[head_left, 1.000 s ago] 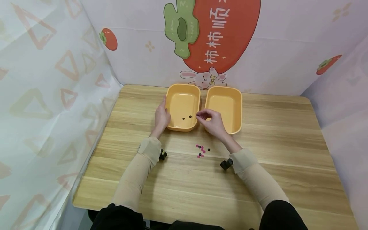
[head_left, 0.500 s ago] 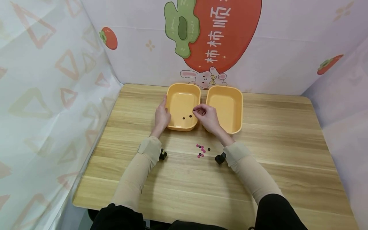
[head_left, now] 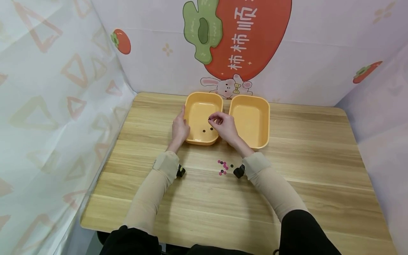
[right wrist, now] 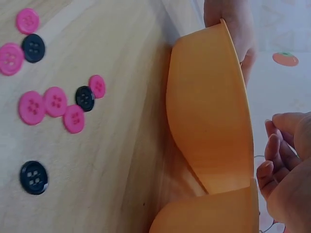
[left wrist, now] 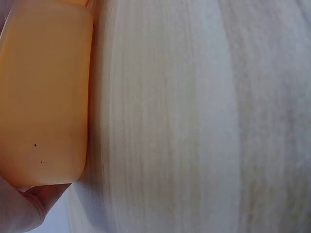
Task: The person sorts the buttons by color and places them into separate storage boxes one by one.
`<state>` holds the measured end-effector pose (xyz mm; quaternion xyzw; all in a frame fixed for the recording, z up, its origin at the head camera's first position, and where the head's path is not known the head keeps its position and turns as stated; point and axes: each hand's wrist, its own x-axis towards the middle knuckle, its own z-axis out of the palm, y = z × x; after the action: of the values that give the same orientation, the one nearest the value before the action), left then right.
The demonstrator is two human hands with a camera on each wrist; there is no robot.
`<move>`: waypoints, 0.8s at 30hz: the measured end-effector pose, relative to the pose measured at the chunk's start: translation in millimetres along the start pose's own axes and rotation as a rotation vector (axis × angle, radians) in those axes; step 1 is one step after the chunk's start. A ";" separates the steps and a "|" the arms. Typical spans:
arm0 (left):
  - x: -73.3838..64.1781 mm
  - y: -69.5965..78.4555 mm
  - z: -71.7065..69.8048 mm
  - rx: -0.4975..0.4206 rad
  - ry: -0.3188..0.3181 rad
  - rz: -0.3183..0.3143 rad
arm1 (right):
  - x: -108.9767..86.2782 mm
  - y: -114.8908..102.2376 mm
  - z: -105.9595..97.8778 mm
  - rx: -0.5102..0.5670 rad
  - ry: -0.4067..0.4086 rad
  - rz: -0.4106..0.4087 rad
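My left hand (head_left: 180,130) holds the left side of a yellow plastic tub (head_left: 200,110), its thumb near the front corner. In the left wrist view, the tub's outer wall (left wrist: 46,97) fills the left side. Over the tub's right part, my right hand (head_left: 224,124) pinches a small dark button (head_left: 209,119) between thumb and index finger. Two black buttons (head_left: 204,131) lie on the tub's floor. In the right wrist view, several pink buttons (right wrist: 32,108) and black buttons (right wrist: 34,177) lie on the table; the pinched button is hidden behind the fingertips there.
A second yellow tub (head_left: 250,118) stands just right of the first, with a narrow gap between them. Both are near the back edge of the wooden table (head_left: 312,159), by a printed backdrop (head_left: 153,63). The loose buttons lie in front of the tubs.
My right hand has moved left and slightly farther back, from the tub's right rim to over its inside, with the button still pinched. The left hand stays on the tub.
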<state>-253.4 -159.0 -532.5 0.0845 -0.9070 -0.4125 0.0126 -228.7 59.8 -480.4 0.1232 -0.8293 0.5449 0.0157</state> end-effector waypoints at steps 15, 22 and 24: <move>-5.8 10.0 -5.7 -0.022 -0.007 -0.017 | -9.0 6.8 -10.6 0.040 0.014 0.022; -1.9 4.3 -2.0 -0.012 -0.009 -0.029 | -31.4 5.4 -28.6 0.052 0.023 0.016; -2.1 4.3 -2.0 -0.008 -0.004 -0.026 | -38.0 5.2 -34.3 0.052 0.021 0.013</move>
<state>-251.8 -157.3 -527.9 0.0953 -0.9042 -0.4162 0.0060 -196.7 99.9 -477.2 0.1123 -0.8155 0.5675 0.0178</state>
